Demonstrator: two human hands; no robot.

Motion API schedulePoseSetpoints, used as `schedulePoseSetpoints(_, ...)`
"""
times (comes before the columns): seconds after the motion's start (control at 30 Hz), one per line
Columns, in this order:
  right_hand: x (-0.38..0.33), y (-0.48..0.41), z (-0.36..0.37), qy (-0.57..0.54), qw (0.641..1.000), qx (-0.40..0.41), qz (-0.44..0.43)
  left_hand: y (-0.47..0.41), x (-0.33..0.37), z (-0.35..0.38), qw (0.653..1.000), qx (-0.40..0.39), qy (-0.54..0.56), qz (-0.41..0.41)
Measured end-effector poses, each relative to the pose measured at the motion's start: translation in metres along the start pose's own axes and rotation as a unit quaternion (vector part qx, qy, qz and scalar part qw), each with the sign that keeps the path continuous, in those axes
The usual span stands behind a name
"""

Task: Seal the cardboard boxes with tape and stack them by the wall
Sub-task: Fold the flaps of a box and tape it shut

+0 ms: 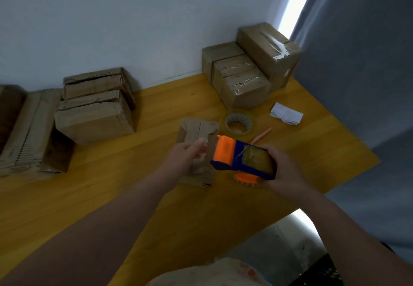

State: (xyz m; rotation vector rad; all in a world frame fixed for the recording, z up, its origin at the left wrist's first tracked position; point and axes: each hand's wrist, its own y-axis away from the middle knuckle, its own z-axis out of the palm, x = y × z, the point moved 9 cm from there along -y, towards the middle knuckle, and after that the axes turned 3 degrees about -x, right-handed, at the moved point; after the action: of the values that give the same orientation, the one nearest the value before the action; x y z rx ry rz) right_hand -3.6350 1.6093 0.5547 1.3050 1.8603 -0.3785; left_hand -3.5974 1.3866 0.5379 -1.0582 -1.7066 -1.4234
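The right hand (285, 169) grips the tape dispenser (242, 159), its nose aimed at the small box (194, 129) beneath the left hand (186, 159) (blurred, so its grip is unclear), which is probably steadying the box for taping.

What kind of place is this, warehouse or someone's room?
Likely a small packing setup in an ordinary room, not a warehouse: wooden table against a white wall, taped cardboard boxes stacked in the corner, tape dispenser in the right hand.
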Motion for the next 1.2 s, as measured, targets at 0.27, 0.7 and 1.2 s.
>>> schedulePoseSetpoints(0.27,-0.014,-0.001,0.004,0.01,0.999,0.015,-0.035,0.017,-0.015,0.012,0.963,-0.035,0.219,-0.149)
schedulePoseSetpoints(0.7,-0.048,0.003,0.01,0.031,0.992,-0.093,-0.082,0.013,-0.024,-0.022,0.993,0.041,0.068,-0.084)
schedulePoseSetpoints(1.2,-0.033,0.007,0.006,0.216,0.958,-0.156,-0.107,0.027,-0.072,-0.089,0.978,0.186,-0.054,-0.076)
